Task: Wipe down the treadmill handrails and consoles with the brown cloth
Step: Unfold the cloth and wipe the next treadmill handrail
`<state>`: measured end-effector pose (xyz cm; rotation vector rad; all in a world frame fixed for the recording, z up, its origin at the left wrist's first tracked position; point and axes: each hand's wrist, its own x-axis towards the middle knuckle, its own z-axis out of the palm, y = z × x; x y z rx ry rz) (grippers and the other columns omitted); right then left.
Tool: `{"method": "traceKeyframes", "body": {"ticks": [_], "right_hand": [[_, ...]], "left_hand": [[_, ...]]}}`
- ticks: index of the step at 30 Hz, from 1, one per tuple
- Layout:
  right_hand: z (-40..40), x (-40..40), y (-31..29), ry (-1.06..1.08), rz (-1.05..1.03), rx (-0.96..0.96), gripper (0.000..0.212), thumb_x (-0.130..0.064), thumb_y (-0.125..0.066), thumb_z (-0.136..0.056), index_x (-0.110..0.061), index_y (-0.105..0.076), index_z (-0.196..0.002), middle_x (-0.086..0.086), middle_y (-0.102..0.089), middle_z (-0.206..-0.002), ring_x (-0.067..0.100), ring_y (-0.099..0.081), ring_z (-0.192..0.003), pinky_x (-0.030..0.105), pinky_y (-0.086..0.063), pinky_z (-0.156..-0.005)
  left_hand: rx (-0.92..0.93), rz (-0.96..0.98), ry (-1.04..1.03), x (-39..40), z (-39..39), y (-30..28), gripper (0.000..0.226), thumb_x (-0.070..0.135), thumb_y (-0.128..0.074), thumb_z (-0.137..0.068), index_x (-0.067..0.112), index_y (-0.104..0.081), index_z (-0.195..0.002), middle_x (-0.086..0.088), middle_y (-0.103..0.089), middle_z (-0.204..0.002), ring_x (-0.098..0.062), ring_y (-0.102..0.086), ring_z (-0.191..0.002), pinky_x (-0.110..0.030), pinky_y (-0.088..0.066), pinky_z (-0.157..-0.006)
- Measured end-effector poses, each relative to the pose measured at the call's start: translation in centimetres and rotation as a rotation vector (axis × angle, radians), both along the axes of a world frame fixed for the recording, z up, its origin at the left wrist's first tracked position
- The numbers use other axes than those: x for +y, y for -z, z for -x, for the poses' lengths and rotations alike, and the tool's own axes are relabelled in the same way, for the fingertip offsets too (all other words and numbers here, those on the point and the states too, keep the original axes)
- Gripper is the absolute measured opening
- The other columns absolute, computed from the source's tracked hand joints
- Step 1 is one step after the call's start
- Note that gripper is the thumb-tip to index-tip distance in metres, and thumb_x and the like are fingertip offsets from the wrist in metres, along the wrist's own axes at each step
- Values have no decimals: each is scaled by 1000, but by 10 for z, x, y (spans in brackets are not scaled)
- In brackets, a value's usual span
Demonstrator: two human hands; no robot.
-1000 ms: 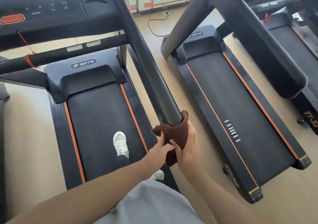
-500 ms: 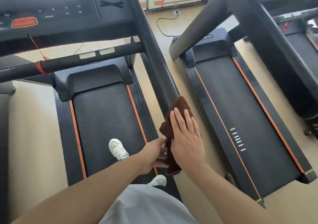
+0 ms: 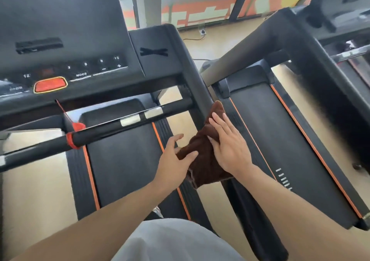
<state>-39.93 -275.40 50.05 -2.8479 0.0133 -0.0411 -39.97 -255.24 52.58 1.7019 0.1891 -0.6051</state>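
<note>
The brown cloth (image 3: 202, 156) is draped over the black right handrail (image 3: 195, 76) of the treadmill I stand on. My right hand (image 3: 228, 146) lies flat on top of the cloth with straight fingers, pressing it onto the rail. My left hand (image 3: 176, 158) touches the cloth's left side with spread, relaxed fingers. The console (image 3: 66, 68) with its red button (image 3: 50, 84) is at the upper left, apart from both hands. Below the cloth the handrail's lower end (image 3: 258, 220) shows again.
A black crossbar (image 3: 112, 126) with silver pads and a red cord runs under the console. The treadmill belt (image 3: 128, 160) lies below. A second treadmill (image 3: 280, 140) stands to the right, its own handrail (image 3: 330, 92) at the far right. Beige floor lies between them.
Both hands and the cloth have slid up the handrail from its lower end toward the console. The right hand went from gripping the rail end to pressing flat. The view tilted upward.
</note>
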Motion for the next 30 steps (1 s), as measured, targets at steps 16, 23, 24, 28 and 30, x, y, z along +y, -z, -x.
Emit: {"method": "traceKeyframes", "body": {"ticks": [16,23,24,28,30], "right_hand": [[-185,53,-6,120,69,-29,64,-54,-24,-107,-16,-41,-156,2,-35,-165,29,-28,-154,45,-33,-122],[-300,75,-10,-4,89,71,64,-49,-21,-107,-19,-18,-164,2,-8,-173,30,-2,-159,47,-6,-127],[-318,74,-11,-24,73,89,64,-48,-23,-107,-20,-15,-164,1,-4,-173,29,1,-159,47,-5,-127],[-377,65,-14,-30,-84,130,65,-46,-30,-108,-22,-10,-165,-2,-3,-173,24,-1,-159,47,-12,-126],[-400,63,-17,9,-213,159,64,-43,-35,-107,-23,-16,-164,-3,-10,-172,23,-9,-158,48,-19,-124]], "left_hand": [[-525,-249,-94,42,-171,-24,31,-3,-54,-94,23,-65,-107,12,-69,-105,-3,-61,-100,-24,-47,-98],[-764,-549,133,21,-233,-44,57,-8,-51,-91,12,-50,-145,-7,-40,-157,-22,-30,-147,-37,-19,-126],[-658,-558,212,12,-242,-40,61,-4,-48,-96,9,-35,-154,-9,-25,-166,-23,-16,-154,-35,-11,-128],[-389,-797,291,-12,-316,-12,69,20,-35,-106,-5,3,-158,-22,10,-168,-31,13,-156,-38,8,-127],[-341,-847,280,-19,-356,-9,68,28,-30,-107,-1,5,-159,-16,12,-169,-28,15,-156,-38,9,-126]]}}
